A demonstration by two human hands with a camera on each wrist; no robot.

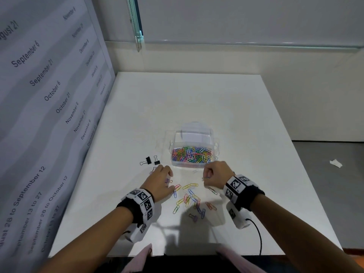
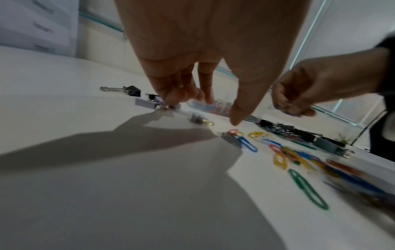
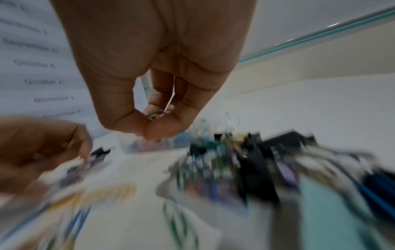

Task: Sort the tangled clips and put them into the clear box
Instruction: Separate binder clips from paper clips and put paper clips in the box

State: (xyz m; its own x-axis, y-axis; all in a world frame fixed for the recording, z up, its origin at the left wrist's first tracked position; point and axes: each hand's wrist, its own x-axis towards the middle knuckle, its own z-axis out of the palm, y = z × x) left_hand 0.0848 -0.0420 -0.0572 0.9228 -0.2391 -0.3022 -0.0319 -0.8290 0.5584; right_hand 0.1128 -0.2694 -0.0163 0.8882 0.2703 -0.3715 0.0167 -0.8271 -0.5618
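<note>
The clear box (image 1: 194, 163), lid open, holds many coloured paper clips. In front of it a loose tangle of paper clips (image 1: 189, 198) lies on the white table (image 1: 246, 119). My left hand (image 1: 163, 174) is left of the pile, fingers curled down onto a purple binder clip (image 2: 146, 103) while the thumb sticks out straight. My right hand (image 1: 208, 175) hovers just before the box and pinches a few paper clips (image 3: 155, 115), blue and yellow, between thumb and fingers. The right wrist view is heavily blurred.
Two black binder clips (image 1: 146, 160) lie left of the box. Another small purple binder clip (image 1: 168, 181) sits under my left thumb, and one more (image 1: 194, 217) at the near edge of the pile. A printed panel (image 1: 49, 115) walls the table's left side.
</note>
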